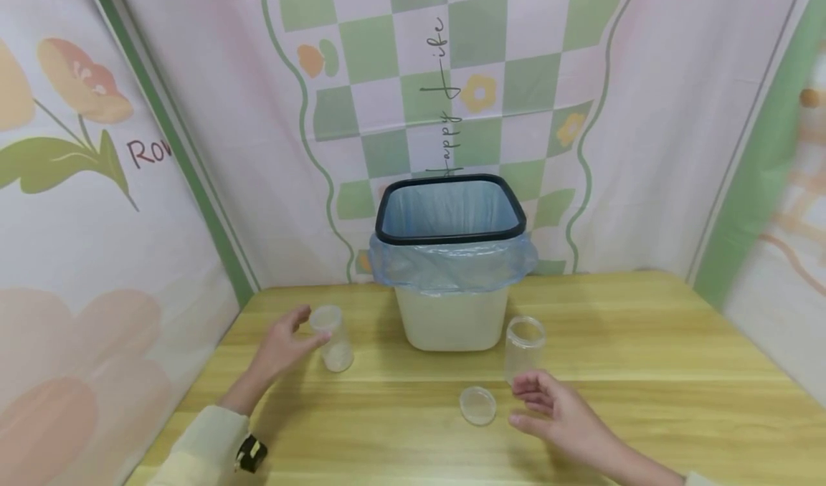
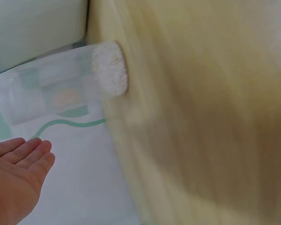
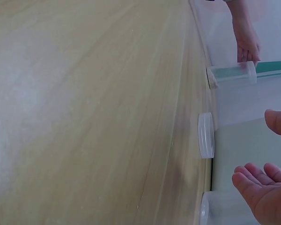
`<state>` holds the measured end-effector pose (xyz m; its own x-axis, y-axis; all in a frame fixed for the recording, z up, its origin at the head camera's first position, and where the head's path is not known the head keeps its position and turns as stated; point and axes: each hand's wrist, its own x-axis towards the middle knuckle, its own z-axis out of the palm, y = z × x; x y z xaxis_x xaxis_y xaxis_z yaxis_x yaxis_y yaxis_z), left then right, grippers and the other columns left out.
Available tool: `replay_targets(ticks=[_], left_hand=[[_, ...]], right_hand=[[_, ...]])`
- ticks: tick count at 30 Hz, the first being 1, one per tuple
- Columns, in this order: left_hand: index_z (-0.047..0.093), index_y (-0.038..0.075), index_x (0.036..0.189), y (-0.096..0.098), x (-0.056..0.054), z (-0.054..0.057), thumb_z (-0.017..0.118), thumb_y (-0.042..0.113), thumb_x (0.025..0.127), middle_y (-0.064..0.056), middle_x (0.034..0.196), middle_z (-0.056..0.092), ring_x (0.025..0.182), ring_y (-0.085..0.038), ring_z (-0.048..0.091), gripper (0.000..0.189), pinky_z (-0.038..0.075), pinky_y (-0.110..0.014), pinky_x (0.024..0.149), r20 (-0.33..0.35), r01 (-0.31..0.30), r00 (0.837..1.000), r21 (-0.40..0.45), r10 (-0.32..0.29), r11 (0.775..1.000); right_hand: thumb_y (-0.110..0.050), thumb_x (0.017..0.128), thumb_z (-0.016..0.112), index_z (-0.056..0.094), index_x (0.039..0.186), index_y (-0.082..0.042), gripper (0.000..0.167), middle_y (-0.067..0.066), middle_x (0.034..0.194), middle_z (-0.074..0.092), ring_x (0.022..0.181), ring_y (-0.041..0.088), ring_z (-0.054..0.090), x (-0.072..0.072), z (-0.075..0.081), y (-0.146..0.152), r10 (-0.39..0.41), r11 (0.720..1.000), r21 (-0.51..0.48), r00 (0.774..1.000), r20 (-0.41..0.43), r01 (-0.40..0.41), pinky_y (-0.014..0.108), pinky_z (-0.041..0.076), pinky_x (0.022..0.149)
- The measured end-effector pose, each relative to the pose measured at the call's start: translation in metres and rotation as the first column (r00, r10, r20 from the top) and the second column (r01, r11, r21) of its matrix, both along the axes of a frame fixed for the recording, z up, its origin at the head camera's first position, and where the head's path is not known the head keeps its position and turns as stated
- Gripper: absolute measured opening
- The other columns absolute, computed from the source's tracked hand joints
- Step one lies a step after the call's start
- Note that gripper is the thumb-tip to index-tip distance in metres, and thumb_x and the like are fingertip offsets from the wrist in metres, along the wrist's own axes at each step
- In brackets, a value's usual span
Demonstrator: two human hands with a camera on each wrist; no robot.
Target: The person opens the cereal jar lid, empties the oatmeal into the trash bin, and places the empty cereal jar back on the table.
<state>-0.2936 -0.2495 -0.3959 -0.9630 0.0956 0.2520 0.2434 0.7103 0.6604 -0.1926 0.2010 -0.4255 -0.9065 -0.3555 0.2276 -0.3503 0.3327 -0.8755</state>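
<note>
A clear plastic jar (image 1: 335,346) stands upright on the left, with whitish stuff at its bottom in the left wrist view. Beside it is my left hand (image 1: 284,344), thumb and fingers spread; a gap shows between the fingers and the jar (image 2: 56,86) there. On the right stands a second clear jar (image 1: 523,357), its mouth uncovered. My right hand (image 1: 561,418) hovers just in front of that jar, fingers loosely bent and holding nothing. A round clear lid (image 1: 478,406) lies flat on the table, left of the right hand.
A pale bin (image 1: 454,321) with a black rim and blue liner stands at the back middle, between the two jars. The wooden table (image 1: 387,429) meets printed fabric walls (image 1: 658,149) at the back and sides.
</note>
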Motion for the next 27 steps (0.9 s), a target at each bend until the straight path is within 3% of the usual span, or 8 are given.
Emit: replay_targets(ticks=[9,12,16,21,27], left_hand=[[0.050,-0.005,0.133,0.005,-0.004,-0.017,0.080,0.042,0.078,-0.022,0.122,0.061,0.116,-0.040,0.055,0.078,0.041,-0.053,0.101,0.084,0.000,0.996,0.131,-0.011,0.991],[0.051,-0.005,0.133,0.005,-0.004,-0.022,0.080,0.040,0.078,-0.022,0.122,0.061,0.114,-0.040,0.056,0.076,0.043,-0.055,0.099,0.111,-0.007,0.994,0.150,-0.010,0.989],[0.052,-0.007,0.130,0.007,-0.003,-0.024,0.081,0.034,0.079,-0.025,0.123,0.060,0.114,-0.042,0.056,0.071,0.043,-0.057,0.097,0.115,0.001,0.993,0.174,-0.021,0.985],[0.053,-0.007,0.129,0.011,-0.004,-0.026,0.080,0.025,0.081,-0.025,0.124,0.060,0.116,-0.041,0.056,0.064,0.042,-0.056,0.099,0.109,0.028,0.993,0.202,-0.051,0.979],[0.055,-0.006,0.127,0.014,-0.005,-0.029,0.081,0.020,0.080,-0.025,0.121,0.061,0.113,-0.040,0.058,0.060,0.043,-0.054,0.099,0.104,0.012,0.994,0.209,-0.034,0.978]], right_hand=[[-0.016,0.084,0.075,0.045,0.125,0.013,0.059,0.024,0.119,0.057,0.111,0.042,0.056,0.002,-0.001,-0.011,0.024,0.999,-0.031,0.999,0.028,-0.023,0.016,0.046,0.090],[-0.015,0.084,0.075,0.045,0.125,0.014,0.058,0.023,0.119,0.057,0.111,0.041,0.056,0.003,0.000,-0.014,0.030,0.999,-0.031,0.999,0.038,-0.029,0.023,0.049,0.092],[-0.015,0.084,0.075,0.045,0.125,0.014,0.058,0.022,0.119,0.057,0.111,0.041,0.056,0.005,0.001,-0.018,0.034,0.999,-0.033,0.998,0.051,-0.032,0.029,0.050,0.093],[-0.016,0.084,0.076,0.046,0.125,0.013,0.058,0.021,0.118,0.057,0.111,0.040,0.057,0.005,0.000,-0.023,0.033,0.999,-0.043,0.998,0.050,-0.031,0.024,0.049,0.092],[-0.014,0.084,0.075,0.046,0.124,0.014,0.057,0.021,0.119,0.057,0.110,0.040,0.056,0.005,-0.001,-0.027,0.056,0.997,-0.059,0.998,0.035,-0.054,0.029,0.050,0.093]])
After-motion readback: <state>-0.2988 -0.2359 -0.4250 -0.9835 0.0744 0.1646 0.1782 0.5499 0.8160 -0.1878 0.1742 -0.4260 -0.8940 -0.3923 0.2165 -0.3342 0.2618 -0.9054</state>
